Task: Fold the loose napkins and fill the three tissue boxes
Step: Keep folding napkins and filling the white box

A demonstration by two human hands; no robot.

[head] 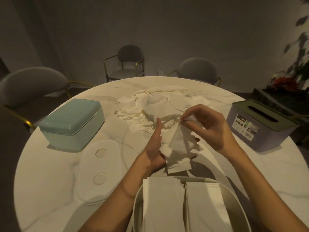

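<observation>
A heap of loose white napkins (155, 106) lies at the table's middle. My left hand (154, 146) grips the lower end of a bunch of napkins (178, 146) held above the table. My right hand (207, 124) pinches the top corner of that bunch. Close to me stands an open white tissue box (138, 203) holding two stacks of folded napkins (184, 206). Its white lid (98, 171) lies flat to the left. A closed teal box (71, 123) sits at the left. A lavender box with a dark slotted lid (260, 126) sits at the right.
The round white marble table (50, 190) fills the view. Grey chairs with gold legs (31, 86) stand around its far side. A dark planter with a leafy plant (287, 84) is at the far right.
</observation>
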